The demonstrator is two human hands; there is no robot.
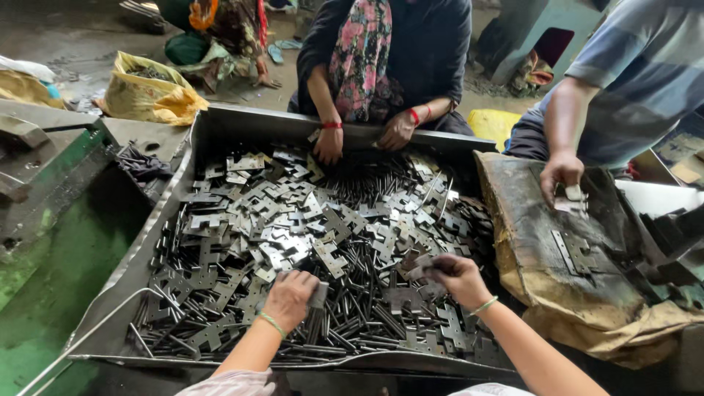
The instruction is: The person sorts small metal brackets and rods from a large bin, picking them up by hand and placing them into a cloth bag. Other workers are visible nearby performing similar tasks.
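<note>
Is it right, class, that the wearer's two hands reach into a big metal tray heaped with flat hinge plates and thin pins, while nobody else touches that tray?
Not quite. The head view shows the left hand and right hand in the metal tray of hinge plates and pins, but a person opposite also has both hands at its far edge.

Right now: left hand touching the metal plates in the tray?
Touching. The head view shows the left hand fingers-down on the heap of metal plates in the tray, gripping one small piece; no gap.
</note>
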